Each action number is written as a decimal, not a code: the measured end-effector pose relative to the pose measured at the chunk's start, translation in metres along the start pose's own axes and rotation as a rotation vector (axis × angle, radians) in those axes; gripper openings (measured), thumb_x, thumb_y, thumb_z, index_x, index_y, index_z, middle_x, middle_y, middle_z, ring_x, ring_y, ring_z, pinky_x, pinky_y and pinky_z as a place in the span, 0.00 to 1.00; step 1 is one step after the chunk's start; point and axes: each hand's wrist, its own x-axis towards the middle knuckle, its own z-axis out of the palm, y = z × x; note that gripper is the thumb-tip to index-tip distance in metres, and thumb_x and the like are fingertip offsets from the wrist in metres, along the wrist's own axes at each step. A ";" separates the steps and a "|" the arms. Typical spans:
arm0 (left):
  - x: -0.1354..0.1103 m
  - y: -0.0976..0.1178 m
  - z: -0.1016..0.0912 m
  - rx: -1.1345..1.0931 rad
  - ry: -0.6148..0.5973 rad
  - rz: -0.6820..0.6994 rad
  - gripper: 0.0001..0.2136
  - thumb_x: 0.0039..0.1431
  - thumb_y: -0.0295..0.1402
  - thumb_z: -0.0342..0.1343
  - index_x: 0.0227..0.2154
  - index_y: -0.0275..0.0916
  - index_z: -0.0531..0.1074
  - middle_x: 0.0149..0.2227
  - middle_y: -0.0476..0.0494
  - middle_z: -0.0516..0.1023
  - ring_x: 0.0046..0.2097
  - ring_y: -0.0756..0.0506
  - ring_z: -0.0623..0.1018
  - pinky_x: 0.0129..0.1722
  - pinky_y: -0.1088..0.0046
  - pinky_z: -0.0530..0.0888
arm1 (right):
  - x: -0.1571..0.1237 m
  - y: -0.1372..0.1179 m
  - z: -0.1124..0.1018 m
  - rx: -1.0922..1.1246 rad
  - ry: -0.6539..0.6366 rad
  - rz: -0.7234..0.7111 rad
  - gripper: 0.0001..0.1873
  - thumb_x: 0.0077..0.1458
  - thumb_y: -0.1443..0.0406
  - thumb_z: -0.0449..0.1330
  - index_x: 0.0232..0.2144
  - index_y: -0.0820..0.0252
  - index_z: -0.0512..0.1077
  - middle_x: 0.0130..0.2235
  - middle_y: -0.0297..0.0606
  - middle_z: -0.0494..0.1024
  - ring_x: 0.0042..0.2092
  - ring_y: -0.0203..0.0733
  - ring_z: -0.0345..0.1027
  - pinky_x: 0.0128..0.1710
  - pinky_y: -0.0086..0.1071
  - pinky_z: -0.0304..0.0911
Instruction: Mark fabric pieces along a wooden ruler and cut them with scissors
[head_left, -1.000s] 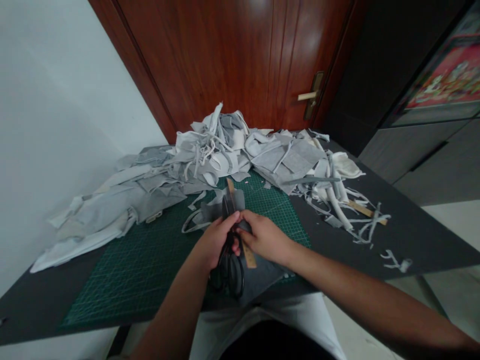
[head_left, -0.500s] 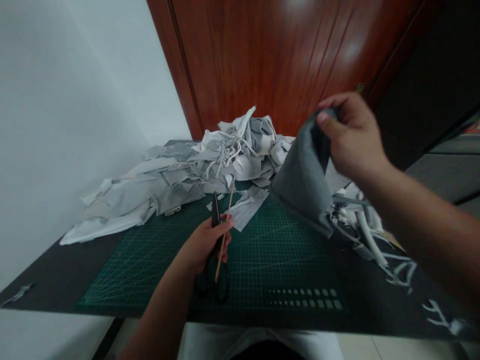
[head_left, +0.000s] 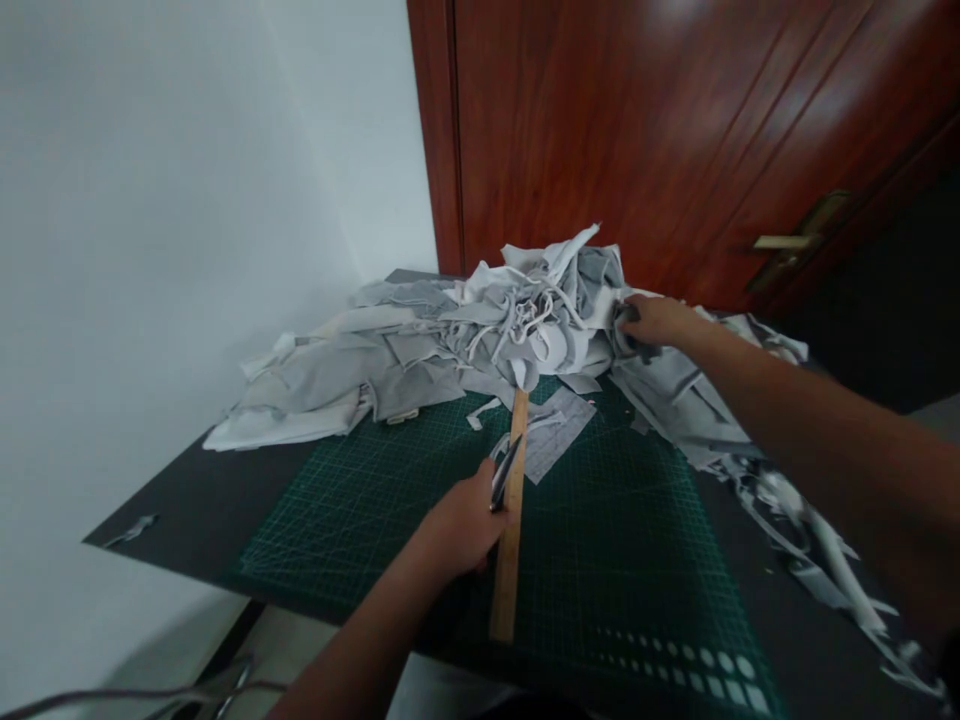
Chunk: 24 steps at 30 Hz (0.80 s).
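My left hand (head_left: 459, 528) is closed around a pair of scissors (head_left: 505, 472) and a wooden ruler (head_left: 507, 585), above the green cutting mat (head_left: 622, 540). The scissor blades point away from me, and their handles are mostly hidden in shadow under the hand. My right hand (head_left: 661, 322) reaches to the right side of a heap of grey and white fabric scraps (head_left: 551, 310). Its fingers are closed on a grey fabric piece (head_left: 624, 342), which rests against the heap. A flat grey scrap (head_left: 559, 440) lies on the mat beyond the ruler.
More folded fabric (head_left: 300, 395) lies on the left of the dark table (head_left: 176, 495). Thin strips and offcuts (head_left: 825, 540) trail down the right side. Behind the table stands a brown wooden door (head_left: 600, 130); a white wall (head_left: 315, 150) rises at left.
My right hand has carried the grey fabric piece from in the air down to the heap. My left hand has turned the ruler flat side up; the scissors have tilted. The view has swung right.
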 end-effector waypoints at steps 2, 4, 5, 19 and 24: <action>0.002 -0.002 -0.001 0.070 0.012 -0.001 0.12 0.67 0.33 0.53 0.51 0.40 0.67 0.34 0.45 0.82 0.22 0.46 0.78 0.28 0.70 0.71 | -0.012 -0.012 0.016 -0.026 0.097 0.037 0.28 0.61 0.61 0.61 0.61 0.71 0.71 0.54 0.65 0.78 0.52 0.63 0.74 0.48 0.48 0.67; 0.004 -0.005 -0.004 0.193 0.065 0.003 0.12 0.68 0.33 0.51 0.52 0.38 0.68 0.40 0.38 0.84 0.34 0.41 0.84 0.36 0.68 0.75 | -0.035 -0.030 0.023 0.019 0.251 -0.054 0.29 0.62 0.60 0.58 0.61 0.70 0.70 0.55 0.65 0.76 0.56 0.66 0.70 0.52 0.52 0.66; 0.004 -0.006 -0.006 0.271 0.097 -0.006 0.12 0.69 0.33 0.51 0.52 0.36 0.69 0.43 0.34 0.84 0.40 0.38 0.85 0.40 0.66 0.75 | -0.049 -0.041 0.024 0.079 0.296 -0.148 0.28 0.62 0.60 0.58 0.60 0.69 0.70 0.55 0.62 0.76 0.57 0.65 0.70 0.54 0.52 0.66; -0.002 -0.036 -0.035 0.552 0.280 -0.055 0.12 0.72 0.32 0.48 0.51 0.32 0.71 0.45 0.31 0.82 0.49 0.34 0.82 0.46 0.61 0.75 | -0.087 -0.187 0.028 0.445 0.169 -0.590 0.17 0.62 0.63 0.58 0.52 0.63 0.73 0.48 0.50 0.79 0.50 0.54 0.74 0.54 0.46 0.69; -0.004 -0.029 -0.035 0.511 0.332 0.062 0.12 0.69 0.30 0.53 0.53 0.36 0.72 0.51 0.35 0.79 0.50 0.38 0.81 0.47 0.64 0.74 | -0.038 -0.255 0.010 0.292 0.264 -0.609 0.22 0.65 0.64 0.56 0.58 0.65 0.72 0.56 0.55 0.75 0.58 0.59 0.68 0.60 0.48 0.64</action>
